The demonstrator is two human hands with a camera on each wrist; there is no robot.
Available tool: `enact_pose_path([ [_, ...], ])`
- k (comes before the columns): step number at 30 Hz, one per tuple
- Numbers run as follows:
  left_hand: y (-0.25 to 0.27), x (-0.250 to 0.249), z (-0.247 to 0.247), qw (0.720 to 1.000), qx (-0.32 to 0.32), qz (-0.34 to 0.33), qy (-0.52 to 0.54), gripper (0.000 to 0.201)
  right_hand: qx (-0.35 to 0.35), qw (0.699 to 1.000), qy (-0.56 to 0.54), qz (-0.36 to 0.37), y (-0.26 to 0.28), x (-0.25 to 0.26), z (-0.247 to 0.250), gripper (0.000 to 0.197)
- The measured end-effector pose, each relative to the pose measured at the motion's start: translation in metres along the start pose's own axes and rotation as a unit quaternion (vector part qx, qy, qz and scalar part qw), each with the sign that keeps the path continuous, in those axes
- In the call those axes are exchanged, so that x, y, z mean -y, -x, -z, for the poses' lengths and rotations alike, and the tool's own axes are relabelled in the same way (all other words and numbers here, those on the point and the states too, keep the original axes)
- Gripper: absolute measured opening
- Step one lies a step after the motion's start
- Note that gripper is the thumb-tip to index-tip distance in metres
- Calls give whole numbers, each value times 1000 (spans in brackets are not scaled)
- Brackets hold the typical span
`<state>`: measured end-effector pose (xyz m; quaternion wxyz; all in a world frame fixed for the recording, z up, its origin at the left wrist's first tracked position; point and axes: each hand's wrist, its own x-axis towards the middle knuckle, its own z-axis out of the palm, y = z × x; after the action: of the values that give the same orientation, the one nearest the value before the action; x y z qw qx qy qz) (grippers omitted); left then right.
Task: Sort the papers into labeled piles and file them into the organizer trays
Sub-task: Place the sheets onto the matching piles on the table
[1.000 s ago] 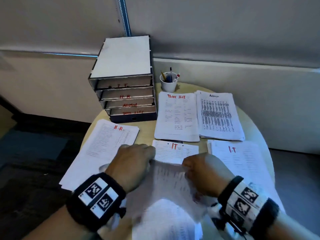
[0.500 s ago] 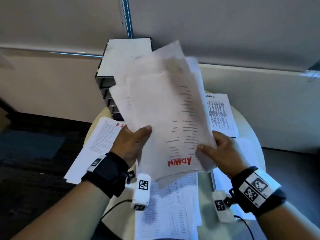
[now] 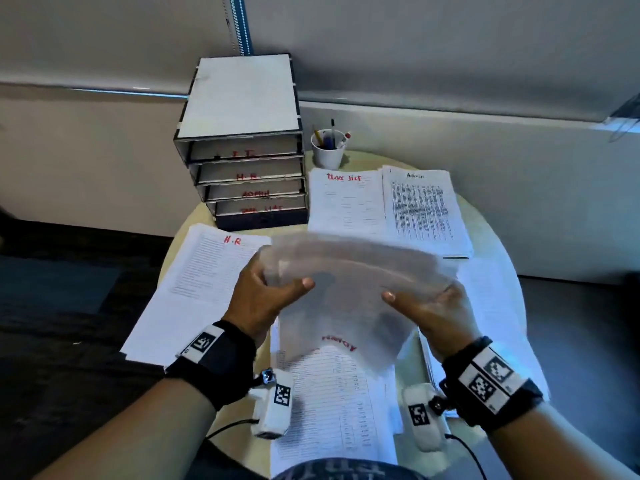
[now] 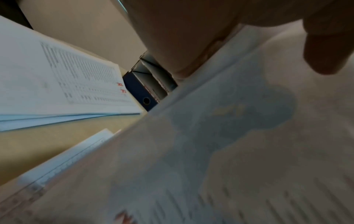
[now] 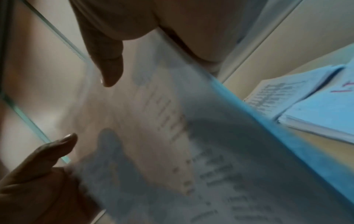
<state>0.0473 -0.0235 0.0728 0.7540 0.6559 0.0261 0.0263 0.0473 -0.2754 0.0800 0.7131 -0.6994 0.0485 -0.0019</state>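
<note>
Both hands hold a blurred sheaf of papers (image 3: 349,292) marked ADMIN in red above the table's middle. My left hand (image 3: 266,292) grips its left edge, thumb on top; my right hand (image 3: 433,306) grips the right edge. The sheaf (image 4: 239,151) fills the left wrist view and the right wrist view (image 5: 191,144). The four-tray organizer (image 3: 249,174), labelled I.T., H.R., ADMIN and a fourth red label, stands at the back left. Piles lie around: H.R. pile (image 3: 204,285), task list pile (image 3: 346,206), Admin pile (image 3: 422,209).
A white cup of pens (image 3: 328,148) stands right of the organizer. More sheets (image 3: 332,410) lie near the round table's front edge and at the right (image 3: 495,306). A grey wall runs behind; dark floor lies left.
The hands picked the ADMIN sheaf off the table, lifted it upright in front of the organizer, and have now tipped it down and flatter, lower over the table's middle.
</note>
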Motion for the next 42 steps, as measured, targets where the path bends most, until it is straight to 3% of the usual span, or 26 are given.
enact_pose_path([
  [7, -6, 17, -6, 998, -15, 61, 22, 64, 4, 999, -26, -23, -1, -6, -7, 42],
  [9, -7, 23, -3, 996, -14, 91, -5, 43, -19, 999, -16, -35, -1, -11, -5, 39],
  [11, -6, 25, -6, 993, -13, 103, -50, 27, -36, 998, -7, -45, 3, -11, -6, 22],
  [17, -5, 13, -7, 998, 0, 66, -10, 41, -13, 1000, -3, 14, 3, 8, -9, 19],
  [23, -6, 46, -11, 982, -17, 156, -110, 35, -63, 994, 40, -76, -2, -17, -10, 17],
  [26, -9, 49, -12, 977, -6, 121, -178, 19, -94, 989, 76, -83, -9, -17, 3, 19],
  [28, -12, 34, -13, 974, 15, 45, -221, 15, -143, 984, 100, -21, -13, -1, 19, 35],
  [30, -18, 16, -14, 938, 65, -65, -336, 15, -178, 947, 222, 149, -9, 31, 37, 60],
  [32, -25, -9, -27, 837, 137, -163, -504, 9, -117, 863, 371, 323, 0, 70, 46, 74],
  [33, -28, -21, -37, 786, 168, -182, -566, 9, -54, 823, 432, 363, 4, 86, 42, 75],
  [35, -31, -43, -66, 716, 211, -211, -630, 7, 71, 743, 554, 368, 7, 98, 31, 63],
  [37, -30, -54, -93, 675, 247, -232, -656, 6, 140, 671, 649, 330, 4, 88, 23, 37],
  [38, -31, -55, -101, 666, 259, -242, -656, 7, 156, 661, 671, 298, 2, 83, 23, 26],
  [42, -43, -51, -114, 661, 255, -248, -660, 14, 157, 703, 657, 223, -15, 65, 47, 31],
])
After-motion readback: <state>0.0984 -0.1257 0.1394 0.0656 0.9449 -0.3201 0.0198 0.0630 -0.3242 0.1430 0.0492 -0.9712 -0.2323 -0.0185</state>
